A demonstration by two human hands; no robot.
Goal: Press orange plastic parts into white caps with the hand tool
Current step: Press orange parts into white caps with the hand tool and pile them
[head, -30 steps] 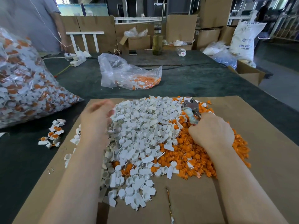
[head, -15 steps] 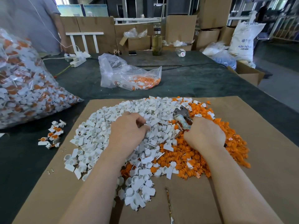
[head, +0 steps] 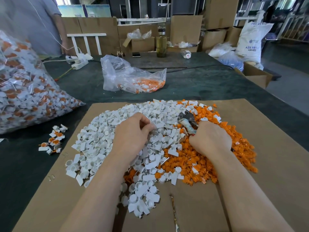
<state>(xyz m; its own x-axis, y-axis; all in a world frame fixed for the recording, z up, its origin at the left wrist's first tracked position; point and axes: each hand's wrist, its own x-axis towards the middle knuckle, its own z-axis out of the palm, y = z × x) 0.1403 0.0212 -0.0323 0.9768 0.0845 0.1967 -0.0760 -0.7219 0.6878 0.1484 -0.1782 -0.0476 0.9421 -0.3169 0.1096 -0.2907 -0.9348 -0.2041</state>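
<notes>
Left hand point(head: 132, 133) is curled over the white caps point(head: 100, 144), fingertips pinched on a cap at its 1 o'clock. Right hand point(head: 211, 139) is wrapped round the hand tool point(head: 187, 121), metal head sticking out at 11 o'clock. Orange plastic parts point(head: 197, 163) are heaped under and at 3 o'clock of that hand, on cardboard point(head: 267, 164) laid over the surface point(head: 200, 84)

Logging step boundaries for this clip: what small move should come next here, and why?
Probably lift one white plastic cap out of the white plastic cap pile and carry it toward the metal hand tool. The left hand has its fingers curled down into that pile, while the right hand grips the tool's handle over the orange plastic parts; the tool's head looks empty.
</notes>
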